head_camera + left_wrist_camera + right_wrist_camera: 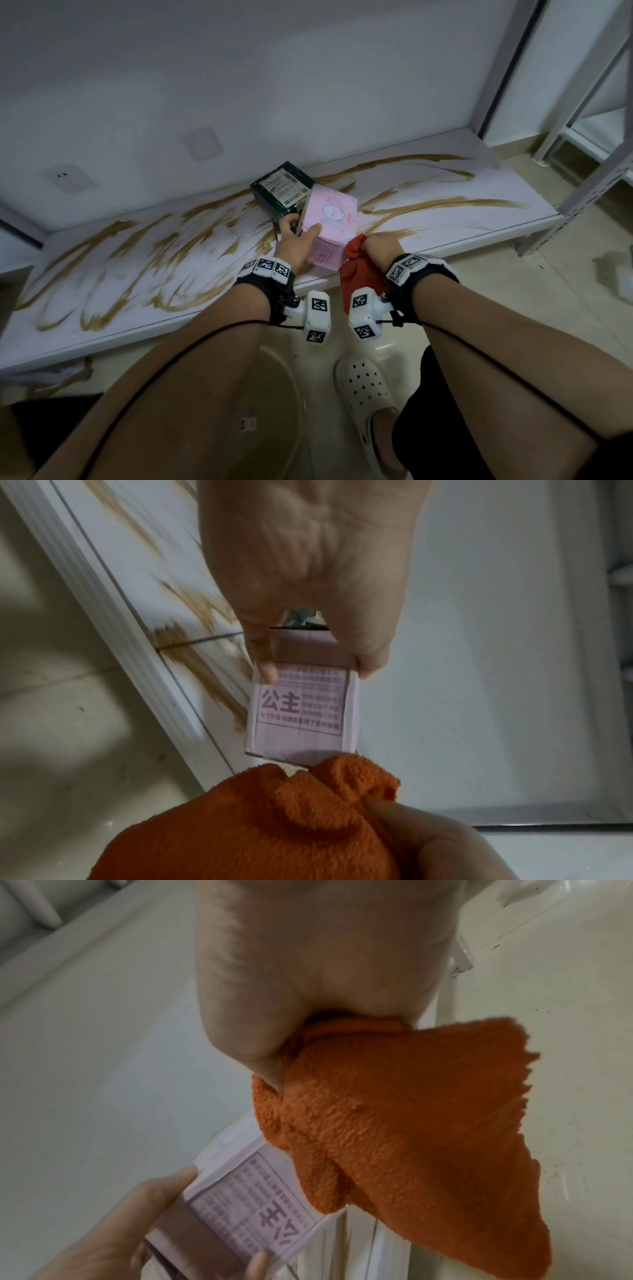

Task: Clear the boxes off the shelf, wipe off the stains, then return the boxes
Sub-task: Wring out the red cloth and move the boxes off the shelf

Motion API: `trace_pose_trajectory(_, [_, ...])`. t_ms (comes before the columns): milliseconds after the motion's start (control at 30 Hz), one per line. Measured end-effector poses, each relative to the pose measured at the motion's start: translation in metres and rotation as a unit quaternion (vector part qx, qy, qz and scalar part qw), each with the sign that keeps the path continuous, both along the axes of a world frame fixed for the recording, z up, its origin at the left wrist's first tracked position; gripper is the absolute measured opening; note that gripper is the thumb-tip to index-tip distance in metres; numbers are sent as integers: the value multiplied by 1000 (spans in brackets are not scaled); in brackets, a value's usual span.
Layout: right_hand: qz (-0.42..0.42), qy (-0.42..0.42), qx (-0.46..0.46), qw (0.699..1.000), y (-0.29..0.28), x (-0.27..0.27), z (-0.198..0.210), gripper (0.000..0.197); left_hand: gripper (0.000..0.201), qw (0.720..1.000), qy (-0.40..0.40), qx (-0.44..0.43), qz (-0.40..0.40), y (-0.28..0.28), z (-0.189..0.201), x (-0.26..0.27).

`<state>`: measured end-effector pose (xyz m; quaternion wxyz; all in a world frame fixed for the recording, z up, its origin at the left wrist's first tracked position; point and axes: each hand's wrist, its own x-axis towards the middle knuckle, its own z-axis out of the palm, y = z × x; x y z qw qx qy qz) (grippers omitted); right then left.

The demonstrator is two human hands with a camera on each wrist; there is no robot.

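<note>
Now pink box (329, 222) in left hand (294, 245), right hand (380, 246) beside

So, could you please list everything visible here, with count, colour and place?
pink box: one, pink, shelf front edge, gripped by left hand
green box: one, dark green, on shelf behind pink box
cloth: one, orange-red, bunched in right hand
stains: many, brown, streaked across shelf
shelf: one, white, low
basin: one, translucent, floor
shoe: one, white, floor
hands: left hand on pink box; right hand on cloth
</note>
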<state>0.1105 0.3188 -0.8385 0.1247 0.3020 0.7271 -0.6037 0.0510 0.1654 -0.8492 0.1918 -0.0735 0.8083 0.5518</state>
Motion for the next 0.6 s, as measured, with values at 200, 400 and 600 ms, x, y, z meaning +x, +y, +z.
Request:
trace_pose_trajectory(200, [25, 46, 8, 999, -62, 1, 15, 28, 65, 998, 9, 24, 55, -68, 17, 13])
trace_pose_trajectory(400, [64, 79, 11, 995, -129, 2, 40, 19, 64, 987, 31, 66, 145, -158, 32, 31])
trace_pose_trajectory(600, [155, 100, 64, 981, -211, -26, 41, 16, 59, 968, 52, 82, 230, -260, 38, 49])
